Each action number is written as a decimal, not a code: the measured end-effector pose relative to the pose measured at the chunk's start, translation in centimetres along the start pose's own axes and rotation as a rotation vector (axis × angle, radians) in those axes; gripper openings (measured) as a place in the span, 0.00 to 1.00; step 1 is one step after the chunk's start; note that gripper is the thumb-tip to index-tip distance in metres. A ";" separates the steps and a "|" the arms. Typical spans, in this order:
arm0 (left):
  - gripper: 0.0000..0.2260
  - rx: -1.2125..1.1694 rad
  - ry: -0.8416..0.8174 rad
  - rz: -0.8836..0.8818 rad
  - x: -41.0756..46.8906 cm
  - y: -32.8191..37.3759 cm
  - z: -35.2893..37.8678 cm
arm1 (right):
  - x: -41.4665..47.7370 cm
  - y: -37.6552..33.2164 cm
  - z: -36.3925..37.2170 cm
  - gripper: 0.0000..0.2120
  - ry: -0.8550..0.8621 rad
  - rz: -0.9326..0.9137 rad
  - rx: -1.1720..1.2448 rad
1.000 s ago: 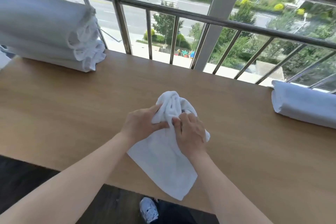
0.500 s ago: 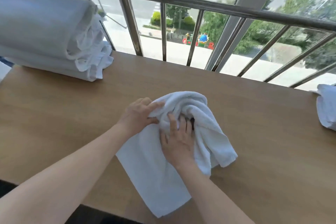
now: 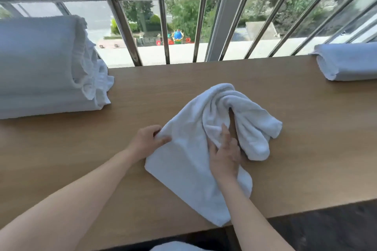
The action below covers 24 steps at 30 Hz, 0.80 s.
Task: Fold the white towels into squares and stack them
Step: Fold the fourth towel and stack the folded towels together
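A crumpled white towel lies in the middle of the wooden table, one corner hanging over the near edge. My left hand pinches the towel's left edge between thumb and fingers. My right hand lies on the towel's middle, its fingers reaching into the bunched folds and gripping the cloth. A tall stack of folded white towels sits at the far left. Another folded white towel lies at the far right.
A metal railing with vertical bars runs along the table's far edge, with a street and trees below. The table's near edge runs just under the towel's hanging corner, with dark floor beyond it.
My left hand has slid left from the bunched top to the towel's left edge. The towel has spread out wider to the right. The view has tilted down and shifted right.
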State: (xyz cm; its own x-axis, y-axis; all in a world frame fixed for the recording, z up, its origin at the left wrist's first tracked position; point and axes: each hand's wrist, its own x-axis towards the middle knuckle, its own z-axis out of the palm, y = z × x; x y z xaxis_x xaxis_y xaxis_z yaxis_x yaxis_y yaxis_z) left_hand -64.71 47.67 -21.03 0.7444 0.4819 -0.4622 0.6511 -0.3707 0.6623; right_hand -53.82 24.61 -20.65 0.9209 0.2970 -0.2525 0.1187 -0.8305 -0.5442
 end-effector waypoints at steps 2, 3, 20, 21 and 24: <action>0.15 -0.043 0.025 0.029 0.0 0.0 0.0 | -1.6 -0.2 0.5 0.19 -0.029 0.106 0.259; 0.14 -0.050 0.031 0.036 0.2 -0.1 -0.1 | -2.0 -0.4 0.6 0.14 -0.013 0.153 0.367; 0.14 -0.017 0.274 0.072 2.7 -1.7 -4.7 | -8.6 -4.5 5.1 0.32 0.229 0.463 0.931; 0.19 -0.029 0.270 0.067 2.6 -2.3 -5.2 | -8.9 -5.0 5.4 0.34 0.209 0.449 0.929; 0.26 -0.016 0.273 0.071 1.9 -3.4 -5.5 | -9.4 -5.6 5.8 0.34 0.191 0.422 0.874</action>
State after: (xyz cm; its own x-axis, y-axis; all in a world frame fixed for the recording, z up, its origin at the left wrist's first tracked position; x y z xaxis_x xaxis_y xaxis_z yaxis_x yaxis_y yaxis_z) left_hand -66.27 54.22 -20.92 0.7194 0.6518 -0.2398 0.5947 -0.3997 0.6976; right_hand -65.31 29.20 -19.83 0.8781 -0.0885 -0.4702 -0.4783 -0.1875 -0.8579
